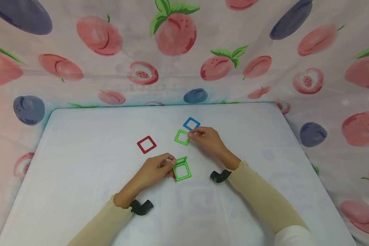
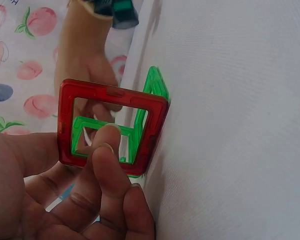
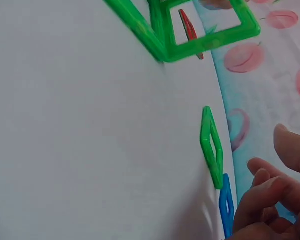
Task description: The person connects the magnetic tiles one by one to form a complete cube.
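My left hand [image 1: 153, 171] holds a red square magnetic tile [image 2: 112, 91], which stands on edge in the left wrist view. It meets a green tile [image 1: 189, 169] lying on the table. Another green tile [image 1: 181, 160] rises along that one's far side. My right hand [image 1: 209, 140] hovers at the right corner of a loose green tile [image 1: 177, 135]. In the right wrist view its thumb and fingers are apart, with nothing seen between them. A blue square tile [image 1: 187, 120] lies just beyond, partly behind the right fingers in the head view.
A second red tile [image 1: 141, 148] lies flat to the left of the loose green one. The white table [image 1: 80, 153] ends at a fruit-print cloth [image 1: 117, 82] behind. Each wrist wears a black camera mount [image 1: 220, 176].
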Tool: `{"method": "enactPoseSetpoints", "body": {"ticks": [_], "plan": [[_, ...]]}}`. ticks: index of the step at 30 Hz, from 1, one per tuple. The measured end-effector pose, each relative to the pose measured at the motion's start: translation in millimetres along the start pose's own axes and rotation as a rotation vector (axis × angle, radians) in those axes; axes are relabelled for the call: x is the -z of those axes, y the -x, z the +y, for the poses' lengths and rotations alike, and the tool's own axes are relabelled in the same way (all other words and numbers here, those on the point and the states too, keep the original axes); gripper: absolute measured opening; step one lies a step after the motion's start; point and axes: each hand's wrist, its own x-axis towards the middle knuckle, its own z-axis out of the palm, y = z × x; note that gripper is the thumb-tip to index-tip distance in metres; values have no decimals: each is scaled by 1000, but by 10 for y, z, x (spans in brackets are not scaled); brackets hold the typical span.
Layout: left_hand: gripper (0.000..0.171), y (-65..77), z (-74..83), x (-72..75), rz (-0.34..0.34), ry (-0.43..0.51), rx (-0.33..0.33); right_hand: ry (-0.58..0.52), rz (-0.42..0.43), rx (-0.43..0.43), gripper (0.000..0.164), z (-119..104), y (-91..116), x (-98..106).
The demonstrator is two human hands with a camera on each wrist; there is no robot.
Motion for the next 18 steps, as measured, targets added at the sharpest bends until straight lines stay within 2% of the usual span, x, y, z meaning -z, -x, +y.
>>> {"method": "enactPoseSetpoints", "body": {"ticks": [5, 10, 14, 18], "plan": [[24, 8, -17, 1, 3, -5, -12, 213, -19, 77, 35, -62, -190, -67], [23, 8, -39, -5, 7, 1, -13, 411, -103, 64, 36, -147, -261, -134], [22, 1, -57, -18, 2, 2, -16, 483, -146, 12, 25, -218, -223, -155], [20, 0, -59, -10, 2, -8, -20, 544, -184, 6, 23, -225, -194, -154]]}}
